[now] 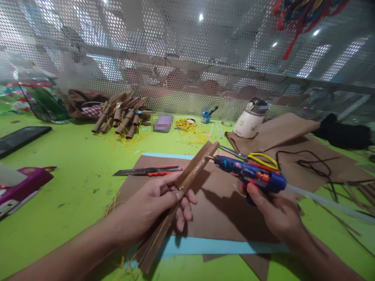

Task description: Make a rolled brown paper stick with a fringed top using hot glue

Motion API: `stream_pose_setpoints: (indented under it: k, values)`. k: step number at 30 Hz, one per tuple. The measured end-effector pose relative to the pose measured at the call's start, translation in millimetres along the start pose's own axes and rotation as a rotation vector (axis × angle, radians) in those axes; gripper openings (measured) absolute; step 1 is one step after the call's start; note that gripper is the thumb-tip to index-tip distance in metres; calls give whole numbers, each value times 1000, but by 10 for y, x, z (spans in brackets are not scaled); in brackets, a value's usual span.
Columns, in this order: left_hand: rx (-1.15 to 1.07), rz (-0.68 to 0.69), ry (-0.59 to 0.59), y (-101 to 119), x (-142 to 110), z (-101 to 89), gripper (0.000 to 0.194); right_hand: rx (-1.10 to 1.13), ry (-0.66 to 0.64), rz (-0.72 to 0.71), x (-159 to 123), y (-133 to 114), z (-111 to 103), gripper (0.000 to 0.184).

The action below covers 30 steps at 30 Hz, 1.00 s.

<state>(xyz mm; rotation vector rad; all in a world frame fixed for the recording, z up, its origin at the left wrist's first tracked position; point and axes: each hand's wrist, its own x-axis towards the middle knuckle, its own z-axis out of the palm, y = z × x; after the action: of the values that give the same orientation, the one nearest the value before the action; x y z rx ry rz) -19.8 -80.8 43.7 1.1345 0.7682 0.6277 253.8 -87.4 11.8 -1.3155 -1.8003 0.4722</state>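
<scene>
Between the thumb and fingers of my left hand (164, 201) is a rolled brown paper piece (195, 168), tilted, its lower end fanned into loose folds. A shiny line of glue runs along its upper part. My right hand (277, 210) is wrapped round a blue hot glue gun (249, 171), whose nozzle meets or nearly meets the paper near its top end. A clear glue stick (319, 201) sticks out of the gun's back. Under both hands lies a brown paper sheet (222, 218) over light blue paper (228, 246). A utility knife (149, 171) rests beside my left hand.
Yellow-handled scissors (262, 160) lie behind the glue gun, near a black cord (316, 164). Several rolled brown pieces (125, 117) are piled at the back left. A white jug (251, 119), a phone (20, 138) and a purple device (29, 185) stand around the green table (76, 164).
</scene>
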Motion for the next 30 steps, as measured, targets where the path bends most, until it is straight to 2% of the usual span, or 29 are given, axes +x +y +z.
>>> stream_pose_setpoints:
  k: [3, 7, 13, 21, 26, 30]
  values:
    - [33, -11, -1, 10, 3, 12, 23, 29, -6, -13, 24, 22, 4, 27]
    - [38, -2, -12, 13, 3, 7, 23, 9, -80, -30, -23, 14, 36, 27]
    - [36, 5, 2, 7, 0, -8, 25, -16, -172, -126, -116, -57, 73, 22]
    - [18, -9, -7, -9, 13, 9, 22, -73, 86, -119, 91, 19, 1, 20]
    - [51, -3, -6, 1, 11, 10, 23, -76, 97, -145, 129, 76, -32, 18]
    - [45, 4, 3, -15, 14, -19, 23, -62, 68, -183, 48, 66, 47, 15]
